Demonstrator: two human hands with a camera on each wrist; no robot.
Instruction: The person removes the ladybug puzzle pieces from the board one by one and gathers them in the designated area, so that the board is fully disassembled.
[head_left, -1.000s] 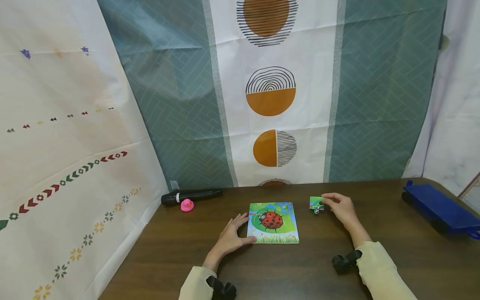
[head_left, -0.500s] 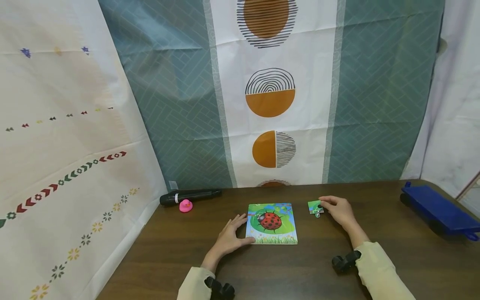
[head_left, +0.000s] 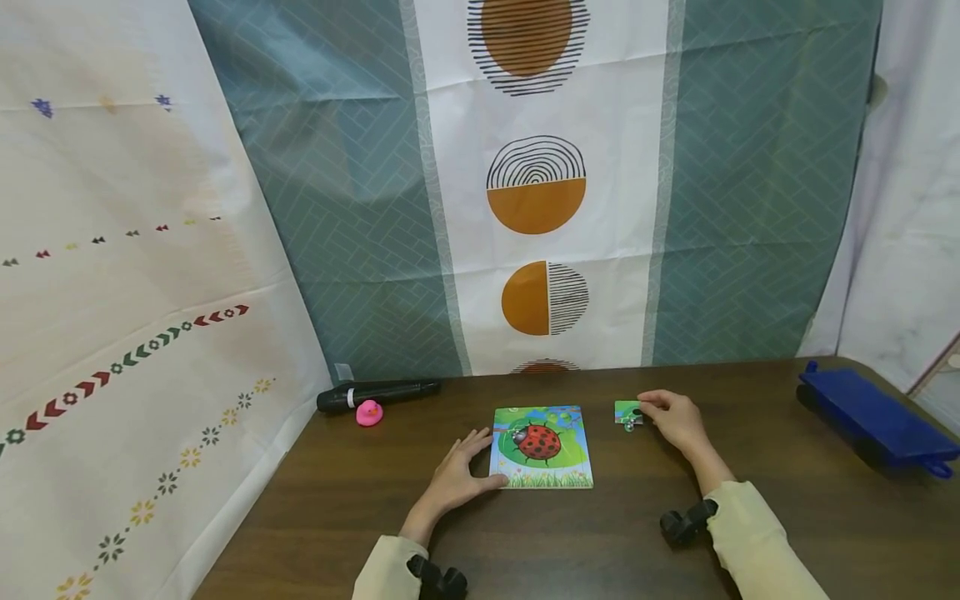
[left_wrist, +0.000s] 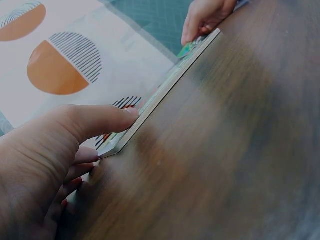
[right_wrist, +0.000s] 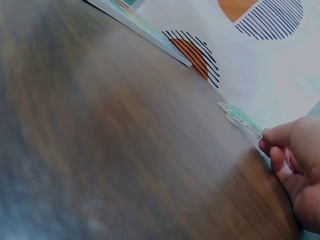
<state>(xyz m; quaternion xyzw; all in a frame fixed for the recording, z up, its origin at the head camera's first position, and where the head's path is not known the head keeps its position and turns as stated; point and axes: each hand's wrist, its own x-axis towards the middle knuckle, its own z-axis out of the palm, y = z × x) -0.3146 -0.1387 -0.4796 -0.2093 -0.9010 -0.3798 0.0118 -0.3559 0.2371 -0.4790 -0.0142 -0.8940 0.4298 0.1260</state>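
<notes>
A square ladybug puzzle board (head_left: 540, 442) lies flat on the brown table in the head view. Along its left side rests my left hand (head_left: 459, 479), fingers loosely spread and thumb laid on the near left corner. In the left wrist view that thumb (left_wrist: 112, 122) presses on the board's edge while the other fingers extend low beside it. To the right of the board, my right hand (head_left: 675, 421) pinches a small green and blue jigsaw piece (head_left: 627, 412) by its right end, between thumb and fingers. The right wrist view shows the piece (right_wrist: 240, 117) tilted, close over the table.
Behind and left of the board are a pink rubber duck (head_left: 369, 412) and a black microphone (head_left: 382, 393). A blue tray-like object (head_left: 877, 417) sits at the table's right side. Patterned curtains (head_left: 375, 208) hang behind the table (head_left: 570, 550).
The jigsaw piece turns slightly in my right hand's pinch, tilting and then levelling again. My left hand stays at the board. The whole view shifts slightly.
</notes>
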